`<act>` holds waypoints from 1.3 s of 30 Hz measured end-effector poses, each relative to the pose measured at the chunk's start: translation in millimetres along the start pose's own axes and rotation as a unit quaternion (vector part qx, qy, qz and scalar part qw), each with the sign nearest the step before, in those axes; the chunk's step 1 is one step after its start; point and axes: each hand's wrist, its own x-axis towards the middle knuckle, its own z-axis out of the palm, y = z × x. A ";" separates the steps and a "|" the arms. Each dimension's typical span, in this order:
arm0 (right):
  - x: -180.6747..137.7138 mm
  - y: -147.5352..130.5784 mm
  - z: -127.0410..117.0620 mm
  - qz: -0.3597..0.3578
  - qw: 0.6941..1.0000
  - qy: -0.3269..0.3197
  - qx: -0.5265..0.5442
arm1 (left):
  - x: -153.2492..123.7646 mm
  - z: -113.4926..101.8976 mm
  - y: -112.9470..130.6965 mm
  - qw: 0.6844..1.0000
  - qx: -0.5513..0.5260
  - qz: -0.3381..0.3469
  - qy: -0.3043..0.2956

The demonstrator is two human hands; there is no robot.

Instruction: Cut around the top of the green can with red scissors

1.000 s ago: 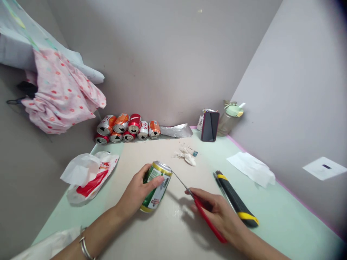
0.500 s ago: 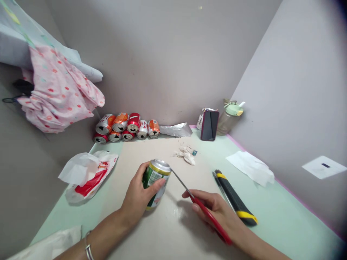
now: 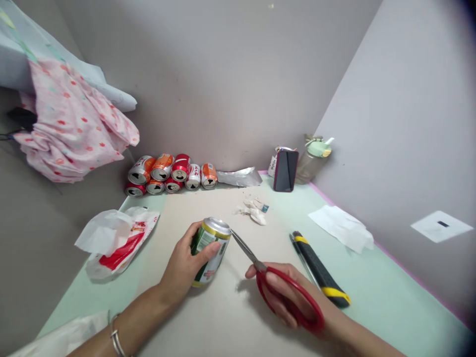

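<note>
In the head view, the left hand (image 3: 185, 270) is wrapped around a green can (image 3: 208, 250), with the thumb across the label and the fingers curled behind. The can sits near the middle of the desk (image 3: 375, 302), its base low by the palm.

The right hand (image 3: 288, 297) is closed through the red loops of the scissors (image 3: 277, 282). The blades look nearly together, and their tip meets the can just under the top rim on its right side.

The can leans rather than standing straight. Its long axis runs from the base, near the person, up and slightly right to the silver top, which faces up and away toward the far wall. The scissors point away and to the left, crossing that axis.

To do this well, I judge the left hand should pin the can firmly so that it cannot roll. Its thumb should stay clear of the tip, and the blade should press steadily, not jab.

A yellow-and-black knife (image 3: 320, 270) lies just beside the right hand.
</note>
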 end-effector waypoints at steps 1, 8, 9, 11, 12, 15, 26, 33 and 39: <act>-0.4 -1.5 0.5 -0.002 0.999 -0.016 0.028 | 2.2 -3.3 -0.1 1.000 -0.014 0.002 -0.022; -3.7 -8.2 -1.1 -0.018 0.994 -0.080 0.074 | 13.0 -23.1 -5.8 0.976 -0.142 -0.052 -0.156; -3.9 -8.4 -1.9 -0.024 0.995 -0.080 0.058 | 13.3 -24.7 -6.5 0.974 -0.146 -0.053 -0.162; -4.0 -8.0 -3.4 -0.034 0.996 -0.079 0.028 | 13.5 -27.6 -6.8 0.975 -0.141 -0.052 -0.165; -4.1 -7.6 -4.1 -0.034 0.996 -0.078 0.012 | 13.7 -29.0 -6.4 0.976 -0.133 -0.052 -0.164; -4.2 -6.7 -5.0 -0.031 0.996 -0.079 -0.025 | 15.0 -33.4 -3.6 0.979 -0.104 -0.047 -0.170; -10.2 -9.2 -5.9 -0.010 0.987 -0.044 -0.155 | 16.6 -40.6 3.0 0.956 -0.117 -0.109 -0.246; -12.0 -23.1 -4.8 -0.019 0.972 -0.048 -0.228 | 14.2 -40.5 4.7 0.941 -0.163 -0.124 -0.270; -13.3 -26.6 -5.9 -0.056 0.923 0.039 -0.379 | 17.2 -47.0 -3.4 0.963 -0.099 -0.064 -0.241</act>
